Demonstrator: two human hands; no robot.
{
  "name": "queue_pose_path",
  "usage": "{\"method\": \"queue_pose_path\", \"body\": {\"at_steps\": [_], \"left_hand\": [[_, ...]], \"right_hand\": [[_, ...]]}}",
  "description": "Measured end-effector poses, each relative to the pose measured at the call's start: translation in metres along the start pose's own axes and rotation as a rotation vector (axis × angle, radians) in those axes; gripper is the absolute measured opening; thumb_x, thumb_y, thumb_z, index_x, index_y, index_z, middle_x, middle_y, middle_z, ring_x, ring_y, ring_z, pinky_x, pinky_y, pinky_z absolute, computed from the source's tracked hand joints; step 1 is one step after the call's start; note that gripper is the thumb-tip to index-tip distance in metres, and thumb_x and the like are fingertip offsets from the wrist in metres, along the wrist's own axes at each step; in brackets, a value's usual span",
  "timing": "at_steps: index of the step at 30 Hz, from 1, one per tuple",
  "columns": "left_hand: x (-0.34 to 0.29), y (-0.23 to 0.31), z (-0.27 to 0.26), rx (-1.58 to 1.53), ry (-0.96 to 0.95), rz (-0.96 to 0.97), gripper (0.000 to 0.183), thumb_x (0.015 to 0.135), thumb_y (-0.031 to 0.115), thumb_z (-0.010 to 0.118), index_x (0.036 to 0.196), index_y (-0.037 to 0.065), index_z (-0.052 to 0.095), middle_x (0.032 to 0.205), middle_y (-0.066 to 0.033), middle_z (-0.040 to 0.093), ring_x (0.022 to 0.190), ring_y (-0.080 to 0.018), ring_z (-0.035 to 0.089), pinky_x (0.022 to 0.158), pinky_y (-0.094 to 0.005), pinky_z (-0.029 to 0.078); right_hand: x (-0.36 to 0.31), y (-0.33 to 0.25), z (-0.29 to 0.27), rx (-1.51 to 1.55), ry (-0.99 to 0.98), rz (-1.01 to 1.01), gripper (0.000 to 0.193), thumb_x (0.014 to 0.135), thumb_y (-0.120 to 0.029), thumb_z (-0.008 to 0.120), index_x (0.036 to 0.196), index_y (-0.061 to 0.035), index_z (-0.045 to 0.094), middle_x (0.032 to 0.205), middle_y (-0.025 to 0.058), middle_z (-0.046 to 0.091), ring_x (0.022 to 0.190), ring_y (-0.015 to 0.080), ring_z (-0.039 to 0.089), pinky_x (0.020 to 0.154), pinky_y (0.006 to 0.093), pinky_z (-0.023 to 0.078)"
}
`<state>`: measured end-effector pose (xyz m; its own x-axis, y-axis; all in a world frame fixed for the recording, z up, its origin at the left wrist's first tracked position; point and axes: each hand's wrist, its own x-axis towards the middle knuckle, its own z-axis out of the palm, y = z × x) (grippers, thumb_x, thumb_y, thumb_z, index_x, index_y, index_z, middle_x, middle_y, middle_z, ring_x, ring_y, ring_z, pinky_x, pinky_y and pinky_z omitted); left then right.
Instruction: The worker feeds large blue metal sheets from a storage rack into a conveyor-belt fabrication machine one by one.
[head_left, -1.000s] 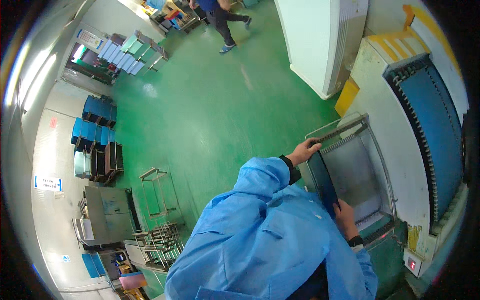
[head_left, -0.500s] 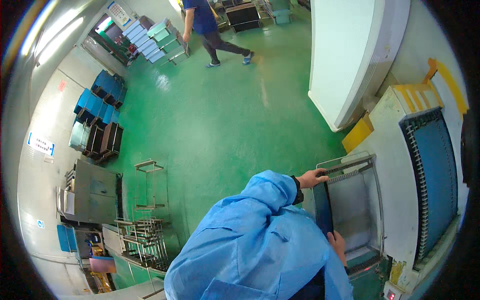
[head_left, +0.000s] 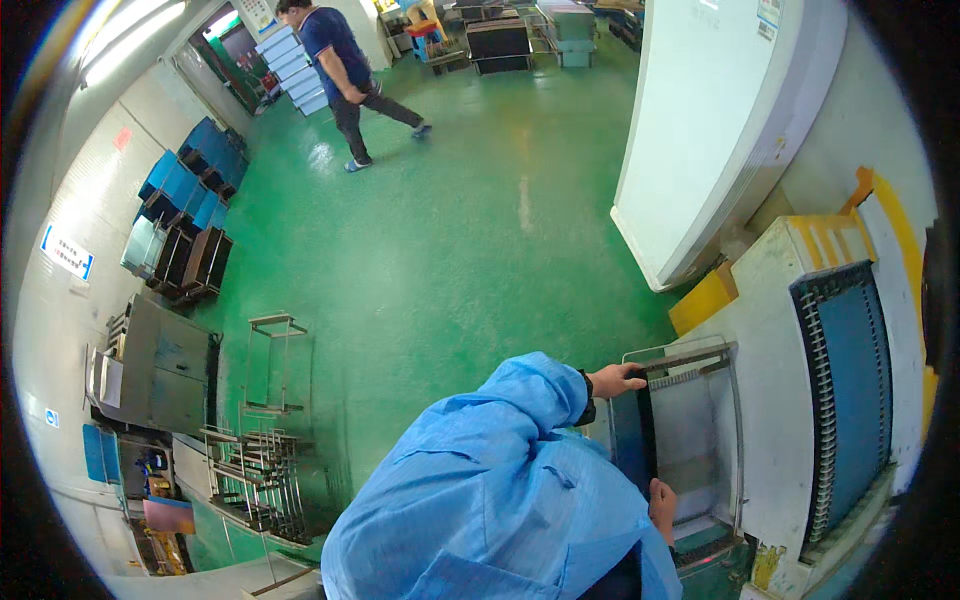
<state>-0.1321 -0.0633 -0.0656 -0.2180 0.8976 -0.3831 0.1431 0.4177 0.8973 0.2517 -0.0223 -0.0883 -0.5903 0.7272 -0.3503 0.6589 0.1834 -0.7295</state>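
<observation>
My left hand (head_left: 616, 380) is at the far end of a dark blue flat panel (head_left: 631, 440), its fingers closed over the panel's corner. Lower down, my right hand (head_left: 662, 508) grips the near end of the same panel, thumb up along its edge. The panel stands on edge at the left side of a wire-framed rack (head_left: 738, 440) with toothed bars at its two ends. Part of the panel's face is hidden behind my blue sleeve (head_left: 535, 400).
Right of the rack stands a pale machine with a blue slotted opening (head_left: 858, 400). A white cabinet (head_left: 715, 130) is beyond it. Metal racks (head_left: 260, 470) stand at left on the green floor (head_left: 430, 260). A person (head_left: 340, 75) walks far off, near stacked bins (head_left: 290, 70).
More of the panel's blue face shows, and it sits slightly farther left. Both hands remain at its ends. The walking person has moved left and nearer. The whole view has shifted a little.
</observation>
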Motion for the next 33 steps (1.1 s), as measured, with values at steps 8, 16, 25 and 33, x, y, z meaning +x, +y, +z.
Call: {"method": "queue_pose_path", "body": {"at_steps": [8, 16, 25, 33], "left_hand": [[0.005, 0.007, 0.004, -0.01, -0.072, 0.007, 0.078, 0.091, 0.057, 0.058, 0.148, 0.009, 0.037, 0.139, -0.0229, 0.052, 0.129, -0.0356, 0.049, 0.107, -0.0402, 0.039], [0.011, -0.01, 0.011, 0.064, 0.005, -0.005, 0.09, 0.089, 0.063, 0.056, 0.152, 0.006, 0.027, 0.141, -0.0273, 0.047, 0.133, -0.0392, 0.045, 0.11, -0.042, 0.036], [0.016, -0.025, 0.008, 0.113, 0.068, -0.073, 0.095, 0.086, 0.068, 0.056, 0.15, 0.002, 0.031, 0.142, -0.0256, 0.047, 0.133, -0.0387, 0.044, 0.11, -0.0413, 0.037], [0.001, 0.009, 0.008, 0.057, 0.004, -0.144, 0.094, 0.085, 0.068, 0.058, 0.148, 0.001, 0.034, 0.142, -0.0241, 0.048, 0.132, -0.0356, 0.047, 0.109, -0.0397, 0.038]], "right_hand": [[0.008, 0.046, 0.013, -0.152, 0.207, -0.208, 0.036, 0.087, -0.033, 0.069, 0.078, 0.0008, 0.063, 0.07, 0.0143, 0.062, 0.065, 0.0252, 0.059, 0.06, 0.041, 0.042], [-0.002, 0.001, -0.001, -0.403, 0.064, -0.171, 0.023, 0.085, -0.024, 0.065, 0.084, -0.0016, 0.069, 0.079, 0.0209, 0.066, 0.076, 0.0405, 0.064, 0.067, 0.0479, 0.049], [-0.034, -0.101, -0.052, -0.491, 0.186, -0.246, 0.03, 0.085, -0.029, 0.065, 0.077, -0.0009, 0.063, 0.075, 0.0225, 0.063, 0.07, 0.0442, 0.061, 0.063, 0.0524, 0.045], [-0.09, -0.157, -0.154, -0.5, 0.27, 0.064, 0.038, 0.084, -0.028, 0.069, 0.099, 0.0069, 0.062, 0.091, 0.0249, 0.06, 0.089, 0.042, 0.054, 0.083, 0.0476, 0.042]]}}
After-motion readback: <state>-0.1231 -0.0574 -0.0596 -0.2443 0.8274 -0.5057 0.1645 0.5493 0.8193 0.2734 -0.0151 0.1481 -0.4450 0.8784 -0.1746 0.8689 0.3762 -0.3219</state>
